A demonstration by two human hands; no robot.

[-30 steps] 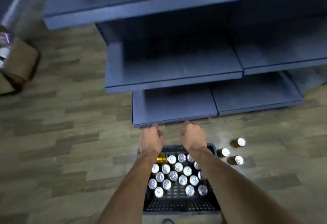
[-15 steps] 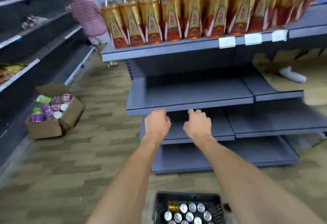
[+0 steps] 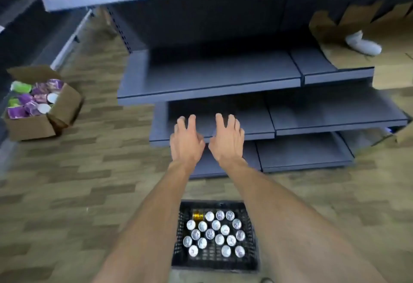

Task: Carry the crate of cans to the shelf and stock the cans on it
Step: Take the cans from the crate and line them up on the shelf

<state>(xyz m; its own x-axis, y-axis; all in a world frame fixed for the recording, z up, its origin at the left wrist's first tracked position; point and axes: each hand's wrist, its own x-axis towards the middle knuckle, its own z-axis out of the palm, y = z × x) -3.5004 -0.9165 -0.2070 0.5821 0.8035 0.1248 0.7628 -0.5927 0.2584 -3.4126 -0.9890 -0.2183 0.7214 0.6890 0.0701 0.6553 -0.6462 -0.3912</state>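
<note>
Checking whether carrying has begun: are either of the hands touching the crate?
Apart. Head view shows both hands, left and right, open over the shelf, well clear of the crate.

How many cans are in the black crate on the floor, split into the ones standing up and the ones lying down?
In the crate:
upright cans, silver tops showing: 18
gold can lying on its side: 1
Total: 19
</note>
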